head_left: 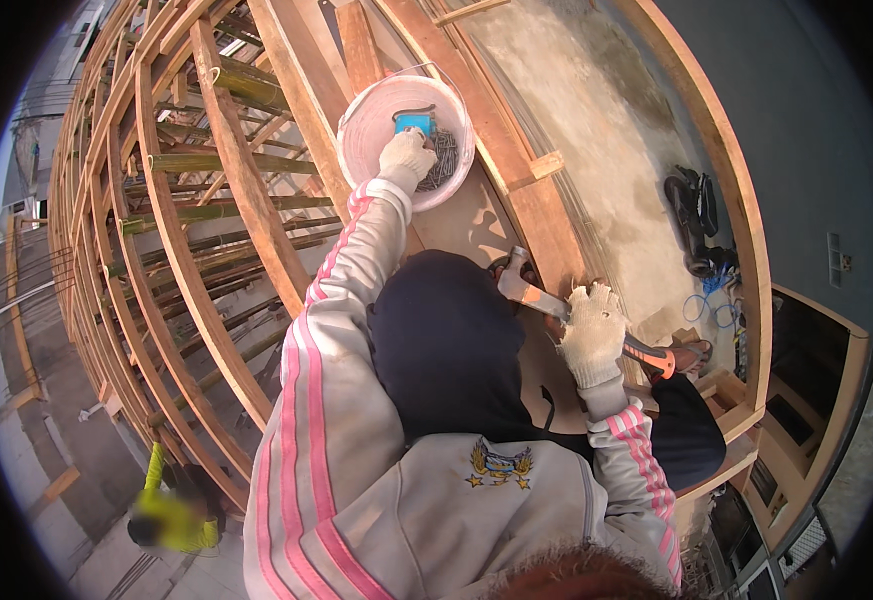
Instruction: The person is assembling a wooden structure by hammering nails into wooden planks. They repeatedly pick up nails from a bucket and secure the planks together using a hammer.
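My left hand (408,158), in a cream knit glove, reaches down into a whitish bucket (358,150) with a wire handle. Its fingers look bunched together, and what they grip, if anything, is hidden. Beside them in the bucket lie a pile of nails (443,160) and a blue object (414,123). My right hand (593,330), gloved too, is closed around a hammer (538,299). The hammer lies nearly level, its metal head to the left and its orange-and-black grip end to the right, above a wooden beam.
On the left stands a timber frame (241,170) with bamboo poles behind it and a drop below. A person in yellow (171,520) is at lower left. Black gear (691,215) and a blue cord (718,290) lie on the concrete at right, near a curved wooden edge (751,240).
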The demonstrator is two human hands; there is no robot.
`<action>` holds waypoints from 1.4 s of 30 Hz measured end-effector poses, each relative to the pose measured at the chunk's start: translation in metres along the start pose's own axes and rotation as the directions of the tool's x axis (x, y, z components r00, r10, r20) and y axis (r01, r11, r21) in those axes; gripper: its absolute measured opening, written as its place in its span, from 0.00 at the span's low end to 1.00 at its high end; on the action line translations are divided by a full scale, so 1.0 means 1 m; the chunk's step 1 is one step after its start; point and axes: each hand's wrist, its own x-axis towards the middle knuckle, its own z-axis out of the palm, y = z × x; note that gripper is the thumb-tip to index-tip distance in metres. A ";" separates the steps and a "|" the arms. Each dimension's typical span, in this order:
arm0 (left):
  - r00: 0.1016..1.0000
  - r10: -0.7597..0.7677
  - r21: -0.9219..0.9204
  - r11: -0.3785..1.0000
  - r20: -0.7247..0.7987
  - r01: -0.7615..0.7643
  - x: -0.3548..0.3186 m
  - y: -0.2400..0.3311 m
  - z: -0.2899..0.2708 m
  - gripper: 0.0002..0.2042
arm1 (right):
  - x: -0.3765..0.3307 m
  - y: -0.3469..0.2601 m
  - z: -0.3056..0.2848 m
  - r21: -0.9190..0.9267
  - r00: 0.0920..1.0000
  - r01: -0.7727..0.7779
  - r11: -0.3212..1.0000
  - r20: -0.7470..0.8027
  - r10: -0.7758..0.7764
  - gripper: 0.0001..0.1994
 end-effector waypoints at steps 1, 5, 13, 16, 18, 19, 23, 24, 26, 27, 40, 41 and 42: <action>0.999 -0.025 0.020 0.999 0.026 0.025 0.001 0.006 -0.004 0.14 | 0.001 -0.002 -0.001 -0.035 1.000 -0.009 0.999 0.018 0.010 0.19; 0.983 -0.047 0.122 0.992 0.177 0.026 0.003 0.025 -0.009 0.17 | 0.003 -0.003 -0.002 -0.047 1.000 -0.009 0.999 0.018 0.010 0.17; 0.971 -0.041 0.189 0.982 0.234 -0.004 -0.002 0.017 0.010 0.17 | 0.004 -0.001 -0.004 -0.037 0.999 -0.026 0.999 0.042 0.028 0.18; 0.961 -0.060 0.135 0.991 0.270 0.024 0.003 0.008 0.017 0.19 | 0.005 -0.002 -0.005 -0.036 0.995 -0.056 0.998 0.081 0.059 0.18; 0.955 -0.085 0.059 0.996 0.284 0.071 0.007 -0.001 0.019 0.20 | 0.005 -0.001 -0.006 -0.014 0.994 -0.070 0.997 0.087 0.071 0.18; 0.947 -0.081 0.016 0.997 0.310 0.080 0.008 -0.004 0.019 0.22 | 0.005 0.000 -0.006 -0.005 0.994 -0.069 0.998 0.082 0.069 0.18; 0.953 -0.050 0.038 0.998 0.298 0.041 0.006 -0.006 0.019 0.21 | 0.006 0.005 -0.006 0.016 0.992 -0.071 0.997 0.108 0.069 0.18; 0.962 -0.039 0.048 0.998 0.271 0.027 0.004 -0.005 0.019 0.20 | 0.006 0.006 -0.006 0.019 0.992 -0.073 0.997 0.104 0.070 0.18; 0.968 -0.043 0.053 0.998 0.246 0.031 0.002 -0.002 0.020 0.20 | 0.007 0.007 -0.006 0.019 0.991 -0.075 0.997 0.113 0.073 0.18; 0.967 -0.058 0.049 0.998 0.249 0.047 0.001 -0.001 0.020 0.20 | 0.007 0.008 -0.006 0.016 0.989 -0.077 0.997 0.126 0.075 0.18; 0.932 0.254 -0.697 0.717 0.259 -0.002 -0.016 -0.036 -0.016 0.08 | 0.001 0.014 -0.002 0.077 0.997 -0.064 0.995 0.057 0.060 0.23; 0.901 0.390 -0.724 0.675 0.189 -0.141 -0.027 -0.038 -0.035 0.09 | 0.001 0.016 -0.002 0.080 0.997 -0.063 0.995 0.050 0.059 0.24; 0.887 0.439 -0.702 0.677 0.143 -0.222 -0.040 -0.036 -0.052 0.11 | 0.001 0.018 -0.002 0.084 0.997 -0.063 0.995 0.042 0.059 0.25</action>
